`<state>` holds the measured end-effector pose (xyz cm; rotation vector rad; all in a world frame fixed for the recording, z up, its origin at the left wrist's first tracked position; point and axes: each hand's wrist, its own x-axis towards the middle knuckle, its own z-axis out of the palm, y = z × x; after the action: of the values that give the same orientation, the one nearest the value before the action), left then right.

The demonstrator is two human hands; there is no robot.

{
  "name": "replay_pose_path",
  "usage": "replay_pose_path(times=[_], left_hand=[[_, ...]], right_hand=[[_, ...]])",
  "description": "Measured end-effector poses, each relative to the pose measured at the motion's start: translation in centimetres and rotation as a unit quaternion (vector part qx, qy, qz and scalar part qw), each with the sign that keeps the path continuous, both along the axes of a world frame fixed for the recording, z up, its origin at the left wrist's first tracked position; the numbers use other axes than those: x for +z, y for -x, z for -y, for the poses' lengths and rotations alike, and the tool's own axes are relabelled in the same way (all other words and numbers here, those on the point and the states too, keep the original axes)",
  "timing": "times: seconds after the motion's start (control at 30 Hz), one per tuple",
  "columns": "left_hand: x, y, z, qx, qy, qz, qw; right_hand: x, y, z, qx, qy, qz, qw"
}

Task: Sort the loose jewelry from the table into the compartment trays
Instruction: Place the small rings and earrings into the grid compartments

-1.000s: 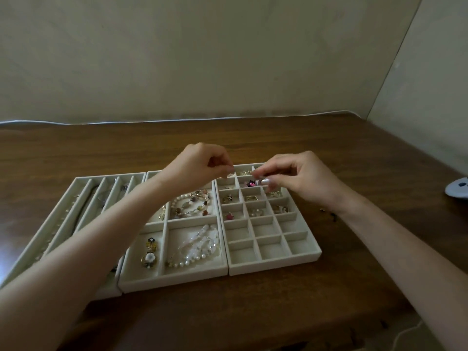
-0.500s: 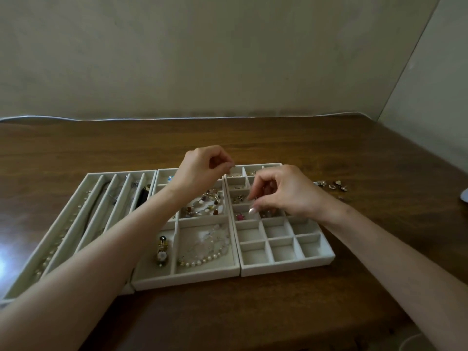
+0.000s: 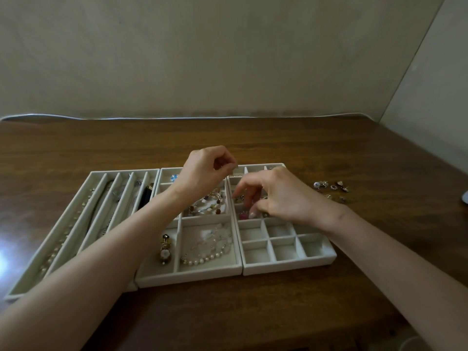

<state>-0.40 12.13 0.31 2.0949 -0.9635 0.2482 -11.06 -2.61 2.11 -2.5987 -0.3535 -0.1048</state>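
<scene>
three pale trays sit edge to edge in a row on the brown desk [image 3: 253, 138]. at the 9 o'clock end is the slot tray [image 3: 121, 171]. its long lanes hold thin chains, with a dark piece [image 3: 147, 196] in the lane at 3 o'clock. the middle tray [image 3: 187, 277] holds a beaded bracelet [image 3: 207, 203] in a far compartment and a pearl strand [image 3: 205, 258] in the large near one. a flower charm [image 3: 166, 249] lies in the narrow cell at 9 o'clock of the pearls, and a blue piece [image 3: 173, 177] shows by the far rim. the grid tray [image 3: 288, 266] closes the row at 3 o'clock, and small pieces lie in its far cells.

the loose jewelry [image 3: 331, 188], a small scatter of earrings, lies on the desk at 3 o'clock of the grid tray's far end. it is off the tray and neither hand touches it.

the left hand [image 3: 205, 171] hangs above the far part of the middle tray, close to the seam with the grid tray. its fingers [image 3: 222, 155] are curled in, with thumb and forefinger tips pressed together. whether something tiny sits between them cannot be told.

the right hand [image 3: 283, 196] is over the middle rows of the grid tray, palm down. its fingers [image 3: 240, 188] are spread and loosely bent, with the tips dipping toward the cells. the forefinger reaches toward 10 o'clock, and the thumb tip is just beside a pink stone [image 3: 243, 215] in one cell.

a white object [image 3: 465, 197] is cut off at the 3 o'clock edge of the view.
</scene>
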Motion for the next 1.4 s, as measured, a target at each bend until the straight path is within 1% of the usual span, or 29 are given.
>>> replay_pose_path(times=[0.1,0.3,0.4,0.5,0.67,0.77,0.97,1.1,1.23,1.4], left_hand=[[0.0,0.0,0.0,-0.004,-0.005,-0.001,1.0],[-0.1,0.6,0.5,-0.028,-0.015,-0.011,0.999],[0.1,1.3,1.5,-0.072,-0.059,-0.017,0.996],[0.5,1.8,3.2,-0.106,-0.097,0.004,0.99],[1.4,2.0,6.7,-0.127,-0.105,0.037,0.986],[1.4,2.1,8.9,-0.127,-0.117,0.045,0.984],[0.5,1.8,11.6,-0.116,-0.149,0.043,0.981],[-0.1,1.6,12.1,-0.097,-0.141,0.03,0.985],[-0.5,1.7,12.1,-0.093,-0.115,0.015,0.989],[-0.6,1.8,12.2,-0.091,-0.112,0.008,0.99]], right_hand=[[0.2,0.1,0.3,-0.016,-0.002,0.024,1.0],[1.1,1.0,3.9,-0.116,-0.063,0.057,0.99],[1.0,1.5,6.5,-0.165,-0.075,0.052,0.982],[0.7,2.0,9.1,-0.21,-0.081,0.04,0.974],[-0.2,2.0,12.2,-0.258,-0.077,0.033,0.963],[-1.0,1.7,13.2,-0.272,-0.055,0.028,0.96],[-2.6,1.0,13.6,-0.289,0.027,0.031,0.957],[-3.0,0.8,13.4,-0.288,0.081,0.053,0.953],[-3.2,0.7,13.3,-0.282,0.082,0.063,0.954],[-3.0,0.7,13.5,-0.287,0.042,0.068,0.955]])
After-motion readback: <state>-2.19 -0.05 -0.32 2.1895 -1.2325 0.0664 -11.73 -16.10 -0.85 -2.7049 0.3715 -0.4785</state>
